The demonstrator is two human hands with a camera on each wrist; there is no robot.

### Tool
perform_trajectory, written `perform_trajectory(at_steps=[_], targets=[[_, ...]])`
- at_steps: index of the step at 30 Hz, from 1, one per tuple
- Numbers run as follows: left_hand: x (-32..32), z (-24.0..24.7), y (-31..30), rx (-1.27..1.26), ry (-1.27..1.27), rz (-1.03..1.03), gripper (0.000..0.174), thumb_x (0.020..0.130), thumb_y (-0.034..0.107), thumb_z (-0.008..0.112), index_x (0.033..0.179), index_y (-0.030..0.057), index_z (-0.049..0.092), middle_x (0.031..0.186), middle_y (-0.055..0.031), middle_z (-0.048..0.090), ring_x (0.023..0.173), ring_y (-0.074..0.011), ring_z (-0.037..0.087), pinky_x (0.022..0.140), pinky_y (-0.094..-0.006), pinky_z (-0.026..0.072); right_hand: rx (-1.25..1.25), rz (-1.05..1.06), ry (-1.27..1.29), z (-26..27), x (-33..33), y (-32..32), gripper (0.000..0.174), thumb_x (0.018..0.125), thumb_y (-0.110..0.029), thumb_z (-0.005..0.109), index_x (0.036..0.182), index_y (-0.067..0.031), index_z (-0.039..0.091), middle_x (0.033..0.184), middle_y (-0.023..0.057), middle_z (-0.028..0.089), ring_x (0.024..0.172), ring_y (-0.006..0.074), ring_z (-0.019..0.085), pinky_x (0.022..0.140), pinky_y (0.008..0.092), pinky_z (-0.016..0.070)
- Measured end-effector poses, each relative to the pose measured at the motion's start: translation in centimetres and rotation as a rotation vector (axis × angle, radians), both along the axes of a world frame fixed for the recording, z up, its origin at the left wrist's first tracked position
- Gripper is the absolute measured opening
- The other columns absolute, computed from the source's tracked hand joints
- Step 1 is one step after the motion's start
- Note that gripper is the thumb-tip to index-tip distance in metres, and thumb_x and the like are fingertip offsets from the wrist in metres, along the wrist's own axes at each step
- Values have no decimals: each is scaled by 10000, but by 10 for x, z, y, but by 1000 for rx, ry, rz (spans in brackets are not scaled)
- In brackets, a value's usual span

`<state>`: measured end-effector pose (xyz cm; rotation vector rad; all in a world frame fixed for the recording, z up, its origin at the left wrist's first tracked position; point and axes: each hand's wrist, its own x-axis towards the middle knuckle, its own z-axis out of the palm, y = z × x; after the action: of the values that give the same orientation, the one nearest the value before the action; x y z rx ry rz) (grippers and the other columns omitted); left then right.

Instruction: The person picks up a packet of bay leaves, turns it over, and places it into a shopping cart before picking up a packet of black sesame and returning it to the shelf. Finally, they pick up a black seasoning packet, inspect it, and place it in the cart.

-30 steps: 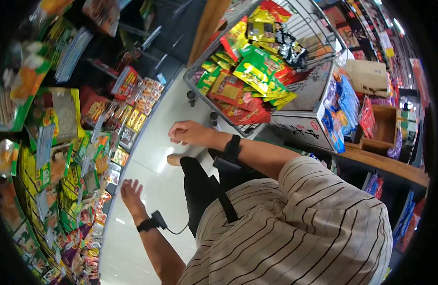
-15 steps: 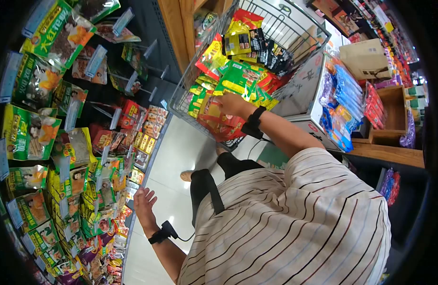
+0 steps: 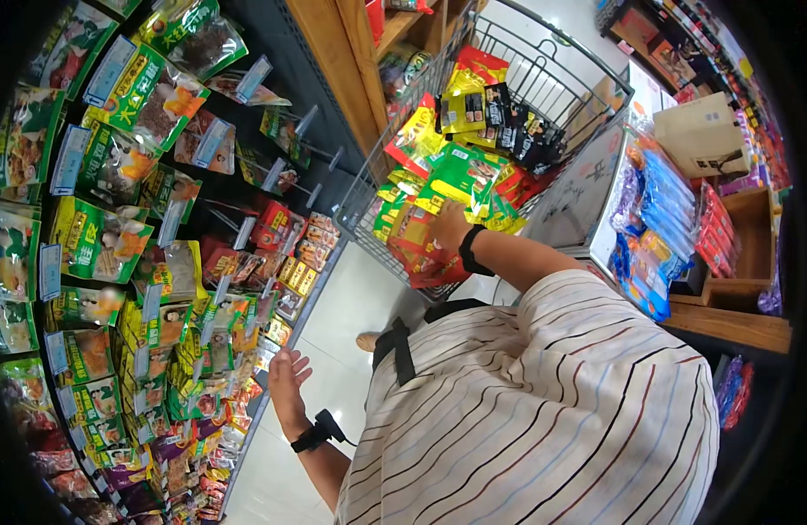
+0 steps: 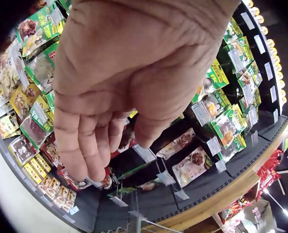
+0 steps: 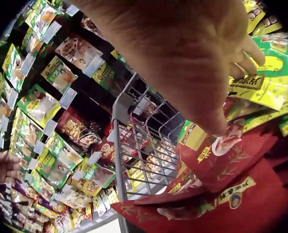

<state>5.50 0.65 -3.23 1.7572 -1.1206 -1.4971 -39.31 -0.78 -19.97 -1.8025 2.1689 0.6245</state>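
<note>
My right hand [image 3: 449, 226] reaches down over the heap of packets in the shopping cart [image 3: 355, 210]. In the right wrist view its thumb lies at the upper edge of a red packet [image 5: 207, 160], while the fingers [image 5: 248, 58] overlap a green and yellow packet [image 5: 275, 73]. Thumb and fingers stand apart there. My left hand [image 3: 288, 385] hangs in the air beside the shelf of hanging food packets, its fingers loosely bent and holding nothing. Black packets [image 3: 530, 136] and a green packet [image 3: 460, 175] lie farther up in the cart.
Rows of hanging packets [image 3: 158, 96] with price tags fill the shelf on the left. A white box [image 3: 570, 192] stands right of the cart, near blue packets [image 3: 666, 210] and a wooden crate [image 3: 749, 232]. Pale tiled floor [image 3: 333, 306] lies between shelf and cart.
My right hand has gone from over the floor up and right onto the packets in the cart. My left hand remains beside the shelf, empty. The head view has shifted.
</note>
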Motion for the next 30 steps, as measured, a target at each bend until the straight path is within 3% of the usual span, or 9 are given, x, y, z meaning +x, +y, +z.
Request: perform_trajectory(at_steps=[4, 7, 11, 16, 20, 21, 24, 27, 30], targets=[[-7, -3, 0, -6, 19, 11, 460, 1011, 369, 525, 1272, -10, 534, 1137, -148, 636, 970, -227, 664, 776, -331, 567, 4, 90, 21, -3, -15, 3, 442, 912, -323, 549, 1232, -38, 658, 1381, 362, 464, 1199, 511, 497, 855, 677, 393], [-15, -6, -2, -1, 18, 15, 457, 1010, 371, 527, 1262, -11, 541, 1125, -145, 639, 956, -221, 663, 767, -325, 569, -55, 186, -45, 14, -32, 9, 414, 880, -285, 578, 1170, -6, 670, 1227, 289, 592, 1100, 442, 574, 790, 594, 463], [-27, -9, -4, -12, 12, -12, 449, 1007, 380, 529, 1242, -3, 557, 1114, -141, 641, 939, -212, 657, 759, -317, 568, -420, 85, -110, 42, -63, 5, 220, 825, -165, 597, 979, -31, 677, 919, 158, 649, 906, 331, 648, 745, 412, 531], [-36, -15, -14, -4, 40, -64, 492, 990, 408, 551, 1261, -4, 546, 1139, -153, 632, 975, -235, 656, 794, -338, 555, -900, 29, -397, 105, -117, -12, 166, 842, -75, 571, 976, -21, 653, 875, 178, 640, 836, 363, 639, 745, 409, 529], [-54, -12, -32, -47, 70, -149, 513, 983, 409, 562, 1271, -15, 538, 1155, -161, 634, 995, -242, 660, 810, -345, 548, -1149, 48, -799, 174, -113, -11, 143, 850, 4, 564, 974, -28, 628, 868, 176, 636, 783, 349, 636, 697, 394, 509], [-63, -5, -36, -69, 83, -168, 511, 982, 405, 564, 1274, -13, 537, 1158, -162, 635, 995, -241, 661, 810, -342, 547, -1045, -41, -905, 196, -103, -7, 136, 856, 46, 563, 964, -15, 619, 839, 101, 650, 742, 225, 639, 662, 334, 492], [-90, 11, -52, -147, 139, -233, 499, 982, 391, 569, 1285, -4, 535, 1170, -160, 636, 1006, -233, 661, 819, -336, 541, -689, -187, -1226, 221, -92, -11, 140, 923, 8, 529, 1004, -24, 638, 897, -14, 609, 828, 72, 566, 737, 240, 469], [-122, 52, -56, -261, 104, -294, 478, 979, 347, 587, 1307, 5, 526, 1217, -153, 624, 1095, -223, 628, 912, -339, 506, -572, -86, -1416, 253, -62, -15, 143, 934, -21, 517, 1014, -25, 635, 961, -39, 605, 919, 45, 548, 823, 218, 443], [-138, 61, -63, -451, 131, -363, 431, 990, 246, 579, 1330, -9, 512, 1250, -140, 608, 1157, -212, 574, 1010, -324, 435, -442, -51, -1520, 275, -34, -20, 121, 934, -54, 536, 1001, -23, 631, 972, -39, 607, 940, 45, 545, 849, 217, 434]])
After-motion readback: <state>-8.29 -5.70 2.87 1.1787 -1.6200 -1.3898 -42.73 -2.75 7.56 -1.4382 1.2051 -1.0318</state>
